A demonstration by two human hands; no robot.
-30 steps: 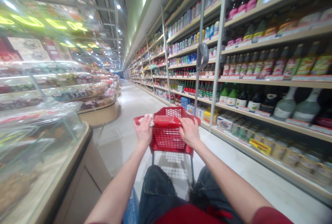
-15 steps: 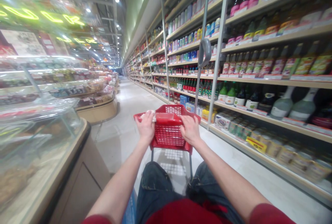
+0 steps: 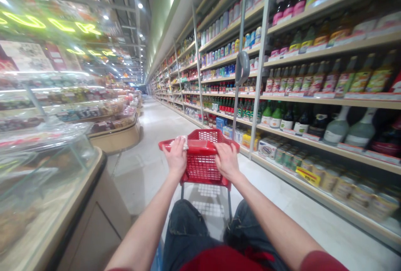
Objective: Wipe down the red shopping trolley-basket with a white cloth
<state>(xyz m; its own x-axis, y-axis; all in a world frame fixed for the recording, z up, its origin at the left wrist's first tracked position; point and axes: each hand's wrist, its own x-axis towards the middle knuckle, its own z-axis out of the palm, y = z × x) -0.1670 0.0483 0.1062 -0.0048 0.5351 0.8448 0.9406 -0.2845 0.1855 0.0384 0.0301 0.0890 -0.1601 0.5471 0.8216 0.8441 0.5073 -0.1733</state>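
Note:
A red plastic shopping cart (image 3: pixel 200 173) stands right in front of my knees, with a lattice basket and a thick red handlebar (image 3: pixel 198 145). My left hand (image 3: pixel 176 157) is closed over the left part of the bar. A crumpled white tissue (image 3: pixel 181 141) is pinched between that hand and the handlebar; part of it is hidden under the fingers. On the right part of the bar lies my right hand (image 3: pixel 226 161), its fingers curled over the top. The basket's inside is mostly hidden behind the bar, so its contents cannot be made out.
Tall shelves of bottles (image 3: pixel 326 76) and cans line the right side. A rail with a grey loop handle (image 3: pixel 242 68) runs up in front of them. At left, a glass-topped display counter (image 3: pixel 103 166) stands close. The pale aisle floor (image 3: pixel 156 114) stretches ahead.
The cart and both hands appear slightly further left and lower in view. My right hand's fingers are a little more raised on the bar. Both hands stay on it.

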